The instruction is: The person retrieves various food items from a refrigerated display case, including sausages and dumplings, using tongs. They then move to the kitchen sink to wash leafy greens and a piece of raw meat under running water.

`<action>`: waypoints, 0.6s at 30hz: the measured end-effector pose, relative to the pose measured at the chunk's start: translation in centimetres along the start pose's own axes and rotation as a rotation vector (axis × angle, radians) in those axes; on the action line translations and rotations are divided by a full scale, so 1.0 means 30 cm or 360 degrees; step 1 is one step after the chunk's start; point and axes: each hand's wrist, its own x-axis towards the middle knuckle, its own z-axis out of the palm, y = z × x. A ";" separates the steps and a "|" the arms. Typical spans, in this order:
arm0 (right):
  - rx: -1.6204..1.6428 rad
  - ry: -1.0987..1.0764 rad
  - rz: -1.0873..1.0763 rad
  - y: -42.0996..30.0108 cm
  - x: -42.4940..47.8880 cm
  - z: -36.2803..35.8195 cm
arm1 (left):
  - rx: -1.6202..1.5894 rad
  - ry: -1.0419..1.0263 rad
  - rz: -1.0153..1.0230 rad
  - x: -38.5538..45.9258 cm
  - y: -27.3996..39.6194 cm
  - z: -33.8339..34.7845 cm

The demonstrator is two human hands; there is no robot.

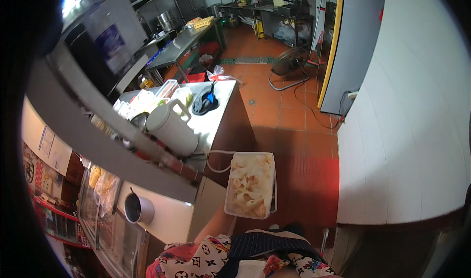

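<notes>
A rectangular clear plastic container (251, 185) full of pale, thin, folded pieces of food is held in front of me. My left forearm (215, 223) reaches up to its lower left side; the hand itself is hidden beneath the container, which it supports. Another container's edge shows just under it at the right. My right hand is out of view. Ahead on the left, a white lidded jug (171, 127) with a handle stands on the counter, near open food containers (167, 89) and a dark grey object with a blue part (205, 100).
The metal counter (226, 90) runs along my left, beside a shelf carrying a metal pot (139, 208). A white panelled wall (397, 131) bounds the right. Further ahead, a floor fan (290, 61) stands on the tiles, its cable trailing near a grey cabinet (355, 50).
</notes>
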 end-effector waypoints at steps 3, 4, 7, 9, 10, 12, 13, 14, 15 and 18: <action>0.0045 0.0031 0.0018 -0.231 0.049 0.020 | -0.0009 0.0016 0.0042 0.214 0.013 0.058; 0.0055 0.0030 0.0017 -0.311 0.078 0.031 | -0.0019 0.0020 0.0062 0.287 0.015 0.068; 0.0031 0.0032 -0.0008 -0.582 0.175 0.076 | -0.0043 0.0063 0.0132 0.492 0.010 0.106; -0.0024 -0.0001 -0.0027 -0.759 0.243 0.118 | -0.0047 0.0111 0.0183 0.615 0.015 0.122; -0.0070 -0.0019 -0.0052 -0.867 0.277 0.150 | -0.0046 0.0138 0.0211 0.678 0.023 0.132; -0.0172 -0.0079 -0.0115 -1.092 0.344 0.232 | -0.0045 0.0174 0.0274 0.809 0.043 0.152; -0.0232 -0.0091 -0.0178 -1.232 0.369 0.276 | -0.0066 0.0181 0.0291 0.879 0.049 0.161; -0.0310 -0.0115 -0.0266 -1.388 0.394 0.342 | -0.0087 0.0189 0.0324 0.959 0.058 0.163; -0.0392 -0.0158 -0.0332 -1.530 0.410 0.425 | -0.0088 0.0210 0.0354 1.019 0.072 0.176; -0.0571 -0.0287 -0.0595 -1.962 0.463 0.708 | -0.0120 0.0252 0.0435 1.221 0.110 0.163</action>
